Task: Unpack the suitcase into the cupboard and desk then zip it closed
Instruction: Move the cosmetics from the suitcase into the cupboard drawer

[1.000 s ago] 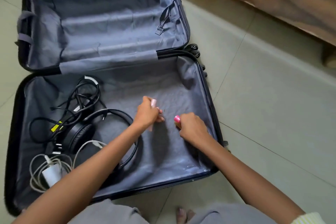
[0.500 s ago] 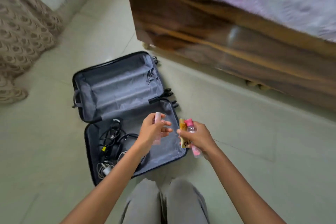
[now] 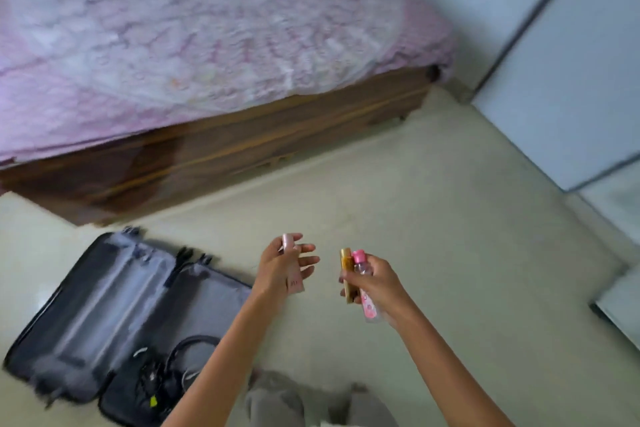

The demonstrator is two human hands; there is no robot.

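The black suitcase point(image 3: 104, 305) lies open on the floor at the lower left, its grey lining showing. Black headphones point(image 3: 187, 350) and tangled cables point(image 3: 152, 381) are still inside it. My left hand point(image 3: 280, 270) is raised to the right of the case and holds a pale pink tube point(image 3: 291, 263) against the palm with the thumb, fingers partly spread. My right hand point(image 3: 374, 284) grips a clear bottle with a pink cap point(image 3: 362, 267) together with a gold tube point(image 3: 346, 270).
A wooden bed point(image 3: 242, 146) with a pink patterned sheet point(image 3: 194, 31) fills the upper left. Pale cupboard doors point(image 3: 571, 87) stand at the right. Beige floor tiles point(image 3: 467, 218) stretch between them. My grey trouser legs point(image 3: 277, 402) show at the bottom.
I have risen from the suitcase with the small toiletries in both hands. The view has swung up and right, so the case now lies at lower left and the cupboard appears.
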